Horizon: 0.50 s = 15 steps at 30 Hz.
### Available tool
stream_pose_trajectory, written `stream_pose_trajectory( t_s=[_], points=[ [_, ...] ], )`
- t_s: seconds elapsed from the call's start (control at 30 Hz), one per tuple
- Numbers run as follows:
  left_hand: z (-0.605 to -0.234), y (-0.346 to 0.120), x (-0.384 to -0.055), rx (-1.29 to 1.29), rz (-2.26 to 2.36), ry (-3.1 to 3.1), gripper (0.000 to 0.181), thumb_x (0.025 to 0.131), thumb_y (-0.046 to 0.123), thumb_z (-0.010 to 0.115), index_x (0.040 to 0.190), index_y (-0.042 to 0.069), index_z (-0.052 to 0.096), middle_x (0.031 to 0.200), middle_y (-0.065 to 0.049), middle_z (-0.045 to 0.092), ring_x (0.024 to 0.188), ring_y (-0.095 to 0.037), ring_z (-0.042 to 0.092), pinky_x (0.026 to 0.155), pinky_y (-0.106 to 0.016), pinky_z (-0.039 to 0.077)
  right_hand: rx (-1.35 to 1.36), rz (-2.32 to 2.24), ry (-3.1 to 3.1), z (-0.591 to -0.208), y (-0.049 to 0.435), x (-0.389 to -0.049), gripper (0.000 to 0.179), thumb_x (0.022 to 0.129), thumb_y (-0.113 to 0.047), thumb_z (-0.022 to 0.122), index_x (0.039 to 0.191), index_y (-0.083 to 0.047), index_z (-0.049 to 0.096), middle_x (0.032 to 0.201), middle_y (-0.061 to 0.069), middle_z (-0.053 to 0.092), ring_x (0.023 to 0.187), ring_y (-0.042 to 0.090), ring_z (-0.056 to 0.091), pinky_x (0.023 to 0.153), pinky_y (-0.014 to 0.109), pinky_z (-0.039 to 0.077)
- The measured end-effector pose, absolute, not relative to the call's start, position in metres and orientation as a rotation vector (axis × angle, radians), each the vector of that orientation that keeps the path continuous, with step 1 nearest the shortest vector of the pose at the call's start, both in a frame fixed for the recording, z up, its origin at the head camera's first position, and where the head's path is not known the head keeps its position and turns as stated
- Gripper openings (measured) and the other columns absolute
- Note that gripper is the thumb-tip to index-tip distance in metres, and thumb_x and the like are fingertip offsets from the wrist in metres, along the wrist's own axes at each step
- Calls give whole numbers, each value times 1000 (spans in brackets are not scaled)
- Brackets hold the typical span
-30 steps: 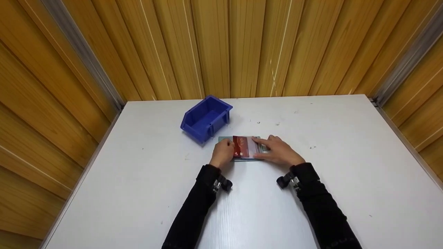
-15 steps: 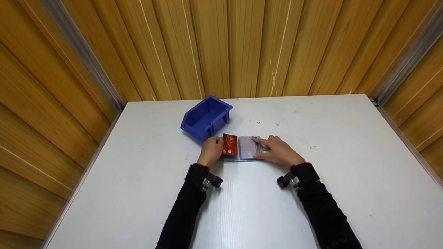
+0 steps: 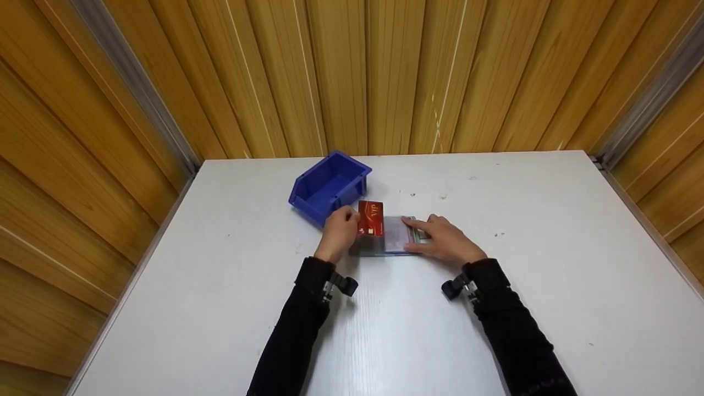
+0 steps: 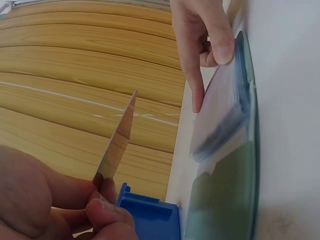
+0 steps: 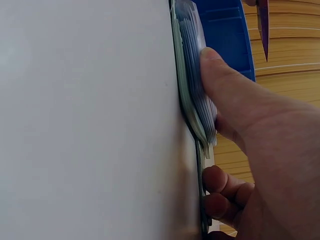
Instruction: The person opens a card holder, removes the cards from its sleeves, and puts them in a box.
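Note:
Between its thumb and curled fingers my left hand (image 3: 339, 233) pinches a red card (image 3: 371, 218) marked VIP, seen nearly edge-on in the left wrist view. The card is raised above an opened card holder (image 4: 222, 200) with a greenish cover and a stack of clear plastic sleeves (image 4: 217, 115). My right hand (image 3: 446, 240) holds the sleeves down on the holder's right part, thumb at the near edge and index finger at the far edge. Its other fingers curl beside the cover in the right wrist view (image 5: 225, 185).
A blue plastic bin (image 3: 324, 190) stands tilted at an angle just behind the left hand. The white table (image 3: 220, 308) runs back to a wood-patterned wall (image 3: 385, 77), with side walls left and right.
The red card, at first over the sleeves, has come out leftward in my left hand, then risen away from the holder, slightly to the right. My right hand stays in place.

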<state>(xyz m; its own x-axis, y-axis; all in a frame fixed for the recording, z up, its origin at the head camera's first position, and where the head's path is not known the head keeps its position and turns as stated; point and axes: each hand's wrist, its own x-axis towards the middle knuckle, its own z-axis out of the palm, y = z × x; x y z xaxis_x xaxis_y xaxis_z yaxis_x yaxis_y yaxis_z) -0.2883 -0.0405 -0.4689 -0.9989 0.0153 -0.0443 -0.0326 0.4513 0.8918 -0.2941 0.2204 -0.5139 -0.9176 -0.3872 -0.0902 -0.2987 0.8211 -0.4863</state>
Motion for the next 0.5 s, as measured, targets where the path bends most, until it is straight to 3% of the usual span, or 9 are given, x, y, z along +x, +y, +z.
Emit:
stream_pose_trajectory(
  t_s=[0.3,0.5],
  points=[
    [-470,-38,-288,-20,1667,2610,21,107,14,52,88,9,57,83,-2,52,74,-16,51,64,-27,40,-504,-705,2803,-510,220,-293,76,93,-57,71,159,-32,42,104,8,49,94,22,42,76,36,33],
    [-471,-36,-288,11,1653,2636,21,107,13,53,87,8,58,82,-2,51,76,-17,50,66,-28,39,-539,-841,2786,-498,222,-292,74,97,-54,67,160,-24,40,99,7,51,90,21,44,75,36,35]
  ],
)
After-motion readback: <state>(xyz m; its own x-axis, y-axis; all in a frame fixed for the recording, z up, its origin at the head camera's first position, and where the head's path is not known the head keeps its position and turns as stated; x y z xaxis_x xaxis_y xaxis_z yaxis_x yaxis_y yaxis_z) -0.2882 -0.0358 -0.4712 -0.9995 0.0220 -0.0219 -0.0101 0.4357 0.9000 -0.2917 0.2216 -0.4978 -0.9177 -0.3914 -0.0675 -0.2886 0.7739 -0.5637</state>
